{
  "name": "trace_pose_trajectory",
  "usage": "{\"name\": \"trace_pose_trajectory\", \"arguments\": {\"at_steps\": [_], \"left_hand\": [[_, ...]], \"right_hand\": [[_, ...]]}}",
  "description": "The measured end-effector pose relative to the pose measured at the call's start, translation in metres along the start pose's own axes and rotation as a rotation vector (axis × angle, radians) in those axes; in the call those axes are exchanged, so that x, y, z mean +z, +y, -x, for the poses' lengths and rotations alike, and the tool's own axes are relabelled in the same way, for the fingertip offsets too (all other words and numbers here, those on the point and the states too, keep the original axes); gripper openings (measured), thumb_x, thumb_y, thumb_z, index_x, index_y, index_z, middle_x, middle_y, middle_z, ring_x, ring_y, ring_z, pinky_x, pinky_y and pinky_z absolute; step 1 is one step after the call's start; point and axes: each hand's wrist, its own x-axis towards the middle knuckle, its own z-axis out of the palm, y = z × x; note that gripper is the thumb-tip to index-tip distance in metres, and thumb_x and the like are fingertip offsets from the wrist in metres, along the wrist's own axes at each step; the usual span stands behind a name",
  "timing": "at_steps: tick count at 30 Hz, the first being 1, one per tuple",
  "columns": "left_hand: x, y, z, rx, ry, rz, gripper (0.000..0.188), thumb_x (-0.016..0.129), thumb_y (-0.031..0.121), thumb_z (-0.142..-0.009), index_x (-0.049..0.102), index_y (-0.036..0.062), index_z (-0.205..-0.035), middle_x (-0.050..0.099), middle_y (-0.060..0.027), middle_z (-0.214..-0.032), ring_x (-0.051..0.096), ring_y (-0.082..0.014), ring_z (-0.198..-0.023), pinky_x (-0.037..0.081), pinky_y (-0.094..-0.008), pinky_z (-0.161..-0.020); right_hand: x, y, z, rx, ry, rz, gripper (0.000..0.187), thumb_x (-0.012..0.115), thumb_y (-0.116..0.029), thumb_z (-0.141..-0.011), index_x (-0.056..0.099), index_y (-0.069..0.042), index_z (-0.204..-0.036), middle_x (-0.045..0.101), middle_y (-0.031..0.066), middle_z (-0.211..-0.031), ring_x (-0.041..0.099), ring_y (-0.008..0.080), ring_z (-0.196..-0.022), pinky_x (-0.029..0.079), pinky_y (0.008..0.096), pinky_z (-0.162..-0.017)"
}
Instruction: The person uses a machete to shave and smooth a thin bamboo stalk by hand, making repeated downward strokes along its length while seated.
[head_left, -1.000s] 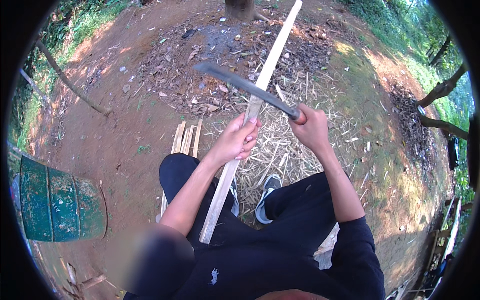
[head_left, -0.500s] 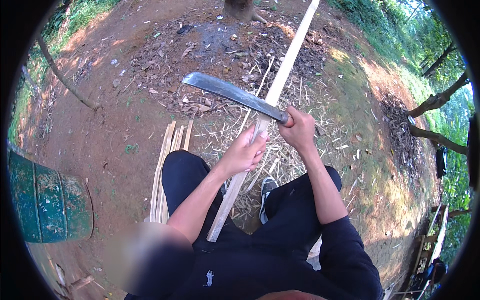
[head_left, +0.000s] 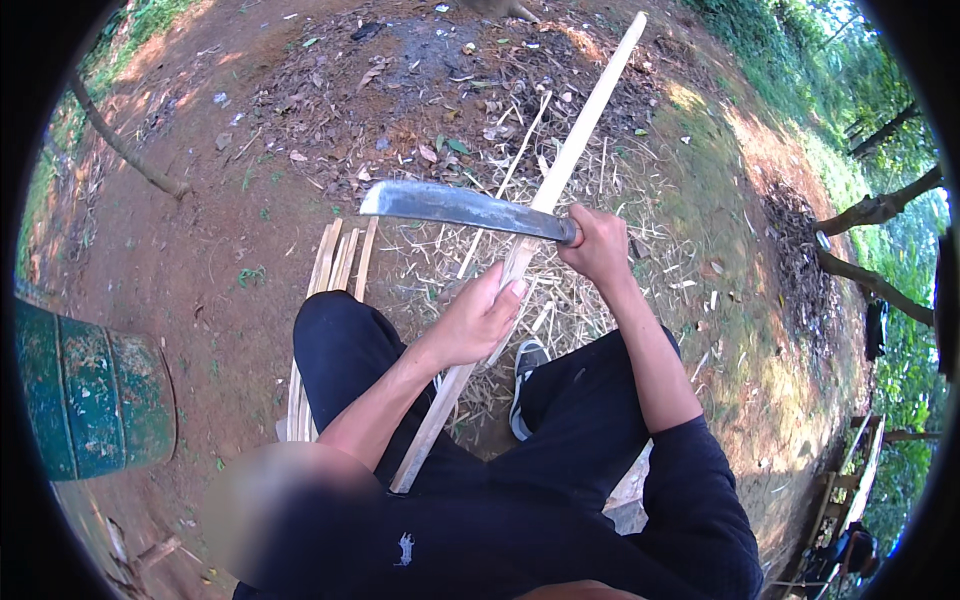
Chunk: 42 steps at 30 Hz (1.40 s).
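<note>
My left hand is wrapped round a long pale wooden stick, which slants from my lap up toward the far right. The stick's upper part looks freshly shaved and tapers toward its tip. In my right hand is the handle of a machete. Its broad dark blade points left and lies across the stick just beyond my left hand. The handle is mostly hidden inside my right fist.
Several cut wooden strips lie beside my left knee. Pale shavings cover the ground between and beyond my feet. A green metal drum is at the left, and branches reach in from the right.
The machete blade has turned from sloping down rightward to nearly level, its tip lower in view. The stick and my left hand have shifted slightly down and left. Both grips stay closed.
</note>
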Motion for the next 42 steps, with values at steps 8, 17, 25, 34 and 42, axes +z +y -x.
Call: {"name": "trace_pose_trajectory", "arguments": {"at_steps": [8, 17, 25, 34, 42], "left_hand": [[-0.014, 0.012, -0.003, -0.148, -0.01, 0.284, 0.025, 0.038, 0.03, -0.109, 0.044, 0.0065, -0.112, 0.037, 0.0043, -0.072, 0.03, -0.0011, -0.045, 0.027, -0.0193, -0.036], [-0.013, 0.012, -0.007, -0.098, 0.018, 0.29, 0.025, 0.039, 0.03, -0.108, 0.046, 0.0059, -0.111, 0.036, 0.005, -0.068, 0.03, -0.0011, -0.044, 0.027, -0.0198, -0.036], [-0.008, -0.003, -0.005, 0.094, -0.039, 0.0, 0.024, 0.04, 0.029, -0.108, 0.044, 0.0068, -0.114, 0.039, 0.0059, -0.065, 0.033, -0.0014, -0.042, 0.03, -0.021, -0.037], [-0.004, -0.003, -0.005, -0.003, -0.051, 0.031, 0.027, 0.041, 0.029, -0.108, 0.043, 0.0057, -0.122, 0.038, 0.007, -0.061, 0.035, -0.0022, -0.042, 0.03, -0.0204, -0.037], [-0.008, -0.015, -0.007, 0.114, 0.004, -0.193, 0.025, 0.041, 0.025, -0.107, 0.046, 0.0022, -0.116, 0.046, 0.0013, -0.07, 0.042, -0.0071, -0.056, 0.037, -0.0275, -0.051]], "right_hand": [[-0.008, 0.117, -0.005, 0.838, 0.093, 0.247, 0.018, 0.065, -0.017, -0.081, 0.065, 0.001, -0.078, 0.065, 0.0167, -0.063, 0.061, 0.0253, -0.052, 0.05, 0.0407, -0.056], [-0.021, 0.007, 0.01, 0.156, -0.022, -0.01, 0.014, 0.067, -0.013, -0.073, 0.057, -0.004, -0.071, 0.057, 0.0163, -0.057, 0.057, 0.0336, -0.05, 0.044, 0.0423, -0.052], [-0.009, -0.014, -0.003, 0.107, -0.038, -0.011, 0.014, 0.066, -0.011, -0.065, 0.052, -0.007, -0.067, 0.055, 0.0145, -0.057, 0.057, 0.0359, -0.052, 0.044, 0.0442, -0.05], [-0.01, -0.007, -0.004, -0.005, -0.054, 0.019, 0.014, 0.065, -0.013, -0.064, 0.052, -0.009, -0.067, 0.055, 0.008, -0.055, 0.058, 0.0306, -0.048, 0.046, 0.0428, -0.046], [0.004, 0.005, -0.002, -0.097, 0.052, 0.047, 0.017, 0.064, -0.012, -0.059, 0.049, -0.009, -0.067, 0.052, 0.0065, -0.054, 0.056, 0.0288, -0.047, 0.045, 0.0408, -0.048]]}}
